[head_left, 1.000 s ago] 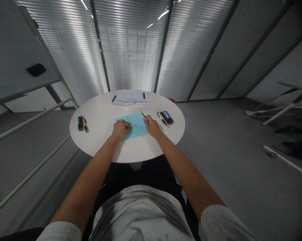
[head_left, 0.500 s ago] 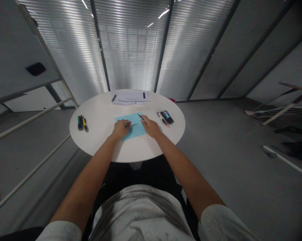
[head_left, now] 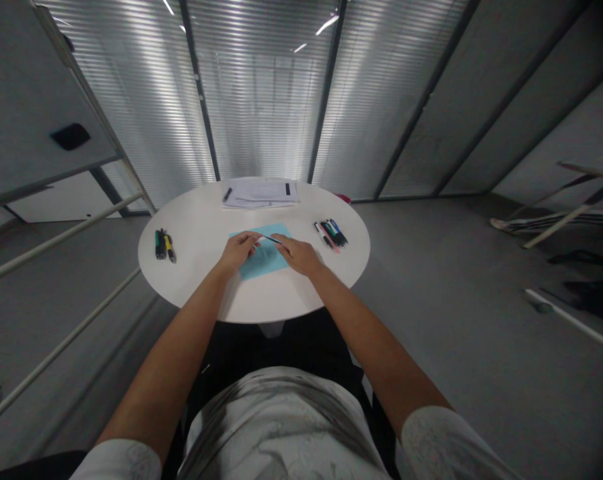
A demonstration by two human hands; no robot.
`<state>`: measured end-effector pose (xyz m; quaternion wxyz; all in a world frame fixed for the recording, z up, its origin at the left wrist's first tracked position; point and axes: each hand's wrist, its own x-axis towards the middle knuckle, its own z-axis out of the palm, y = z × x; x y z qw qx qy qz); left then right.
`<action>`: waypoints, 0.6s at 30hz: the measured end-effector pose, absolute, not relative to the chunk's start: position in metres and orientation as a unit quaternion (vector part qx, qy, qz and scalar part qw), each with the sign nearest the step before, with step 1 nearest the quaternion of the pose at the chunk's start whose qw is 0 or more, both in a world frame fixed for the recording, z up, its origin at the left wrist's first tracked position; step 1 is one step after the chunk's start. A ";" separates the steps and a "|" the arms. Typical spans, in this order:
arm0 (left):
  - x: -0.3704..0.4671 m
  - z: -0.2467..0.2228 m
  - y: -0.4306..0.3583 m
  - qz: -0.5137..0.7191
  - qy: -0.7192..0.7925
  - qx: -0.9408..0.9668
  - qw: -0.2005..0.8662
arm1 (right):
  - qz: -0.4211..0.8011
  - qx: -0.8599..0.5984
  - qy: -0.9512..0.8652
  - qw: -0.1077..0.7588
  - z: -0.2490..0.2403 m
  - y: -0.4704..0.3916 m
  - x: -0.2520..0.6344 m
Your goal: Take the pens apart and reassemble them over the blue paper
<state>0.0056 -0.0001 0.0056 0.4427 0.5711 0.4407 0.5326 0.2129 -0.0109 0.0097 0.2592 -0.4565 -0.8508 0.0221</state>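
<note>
Closer together than in the earlier frame, the hands now meet over the blue sheet [head_left: 264, 264], the right having moved leftward with its slim dark pen [head_left: 272, 239]. Leftmost, a few markers [head_left: 164, 246] lie bunched near the table [head_left: 261, 308] edge, probably for easy reach. The left hand [head_left: 239, 250] has narrowly curled fingers at the pen's far end, perhaps to steady it; whether they grip it, I cannot tell. Papers [head_left: 259, 193] sit beyond, likely out of the forearms' way. The right hand [head_left: 298, 255] pinches the pen over the sheet, beside more pens [head_left: 331, 235], grouped within reach.
</note>
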 end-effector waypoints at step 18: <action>0.003 0.000 0.005 0.563 0.404 0.500 0.520 | 0.020 -0.462 -0.850 0.254 0.012 -0.013 0.214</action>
